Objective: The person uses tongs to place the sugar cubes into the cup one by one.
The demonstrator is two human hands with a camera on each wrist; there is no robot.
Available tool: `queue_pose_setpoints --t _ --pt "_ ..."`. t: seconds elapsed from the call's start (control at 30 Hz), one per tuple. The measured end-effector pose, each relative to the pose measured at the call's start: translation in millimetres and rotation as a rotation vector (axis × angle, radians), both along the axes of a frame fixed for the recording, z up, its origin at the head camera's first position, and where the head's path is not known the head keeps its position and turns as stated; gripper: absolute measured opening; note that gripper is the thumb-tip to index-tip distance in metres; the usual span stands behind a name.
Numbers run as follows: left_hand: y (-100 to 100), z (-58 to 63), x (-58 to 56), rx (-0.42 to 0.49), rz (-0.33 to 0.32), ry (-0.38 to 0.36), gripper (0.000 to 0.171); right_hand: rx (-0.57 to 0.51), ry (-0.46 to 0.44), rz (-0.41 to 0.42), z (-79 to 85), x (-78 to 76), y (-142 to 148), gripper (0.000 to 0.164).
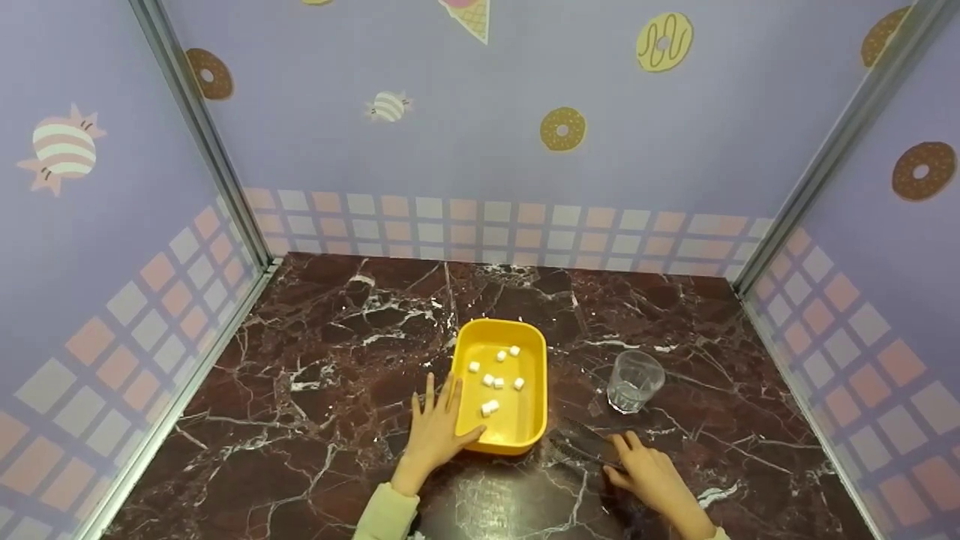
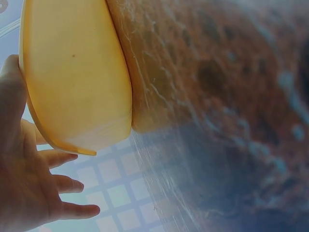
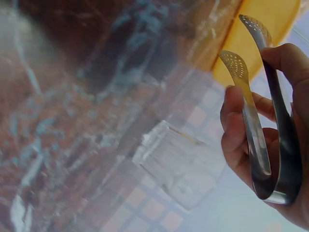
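Note:
A yellow rectangular tub lies in the middle of the table with several small white cubes scattered on its floor. At its near left corner my left hand touches the rim, fingers spread and fairly straight, thumb over the near edge. My right hand, to the right of the tub, holds metal tongs between thumb and fingers. Their perforated tips stand apart with nothing between them, pointing toward the tub. Beyond the right hand stands a clear drinking glass, upright, with no cubes visible in it.
Dark red marbled tabletop surrounds the tub and glass. Lilac panels with sweets and check patterns enclose the back and both sides, joined by grey metal posts.

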State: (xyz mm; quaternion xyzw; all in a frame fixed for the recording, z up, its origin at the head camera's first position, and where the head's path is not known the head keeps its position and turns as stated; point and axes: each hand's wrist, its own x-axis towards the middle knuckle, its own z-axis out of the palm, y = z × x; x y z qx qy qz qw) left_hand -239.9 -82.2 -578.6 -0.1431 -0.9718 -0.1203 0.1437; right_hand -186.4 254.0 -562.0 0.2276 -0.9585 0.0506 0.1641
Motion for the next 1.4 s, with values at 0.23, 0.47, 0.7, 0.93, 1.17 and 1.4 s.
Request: queue_pose_setpoints --t 0.23,0.47,0.7,0.93,1.17,1.4 --pt "1 -0.1 -0.4 0.005 0.0 0.007 0.087 0.004 0.051 -0.074 23.3 0.7 5 0.038" --pt "-1 -2.0 -1.2 0.027 -0.004 0.004 0.087 -0.067 0.08 -0.118 43.5 -2.1 2 0.038" --pt "0 -1.2 -0.8 0.046 -0.003 0.001 0.087 -0.123 0.213 -0.087 53.3 -14.6 -10 0.039" --pt "1 -0.6 -0.1 0.035 0.006 0.002 0.088 -0.17 0.217 -0.085 61.8 -32.1 -27 0.041" --pt "1 -0.2 -0.2 0.035 0.002 0.009 0.087 -0.13 0.278 -0.03 63.4 -51.3 -49 0.039" --pt "1 -1.3 -0.6 0.051 0.001 -0.013 0.088 -0.09 0.227 0.009 58.6 -65.0 -77 0.04"
